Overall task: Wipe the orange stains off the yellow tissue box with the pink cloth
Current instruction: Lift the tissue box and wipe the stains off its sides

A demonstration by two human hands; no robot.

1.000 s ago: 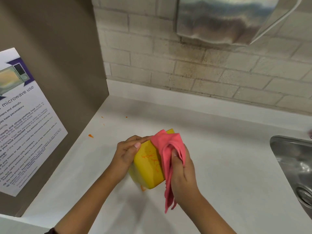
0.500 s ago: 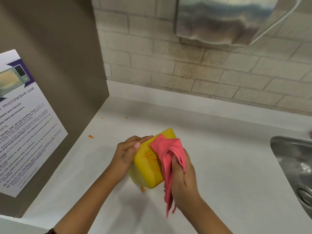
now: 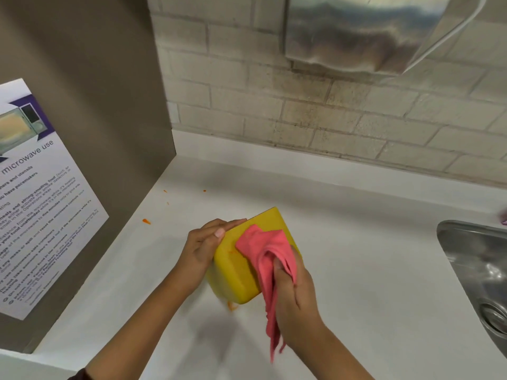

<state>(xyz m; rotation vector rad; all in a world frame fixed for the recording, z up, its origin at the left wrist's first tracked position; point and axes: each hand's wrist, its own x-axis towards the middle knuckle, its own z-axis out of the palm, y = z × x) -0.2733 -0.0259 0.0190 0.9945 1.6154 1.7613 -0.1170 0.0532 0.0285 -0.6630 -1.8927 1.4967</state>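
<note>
The yellow tissue box [image 3: 236, 275] is tilted above the white counter, one broad face turned up toward me. My left hand [image 3: 203, 250] grips its left side, fingers laid along the top edge. My right hand [image 3: 295, 297] is shut on the pink cloth [image 3: 267, 256], which is pressed flat against the middle of the box's upper face; a loose tail of cloth hangs below the hand. A small orange streak [image 3: 233, 252] shows just left of the cloth, and an orange smear [image 3: 231, 305] sits at the box's lower corner.
Orange crumbs [image 3: 146, 221] lie on the white counter [image 3: 356, 270] near the brown side panel [image 3: 90, 105], which carries a microwave notice [image 3: 35, 204]. A steel sink [image 3: 477, 270] is at the right. A metal dispenser [image 3: 370, 31] hangs on the brick wall.
The pink cloth has slid from the box's right edge leftward onto its top face, covering most of the orange marks. The box has tilted slightly; my left hand keeps its hold.
</note>
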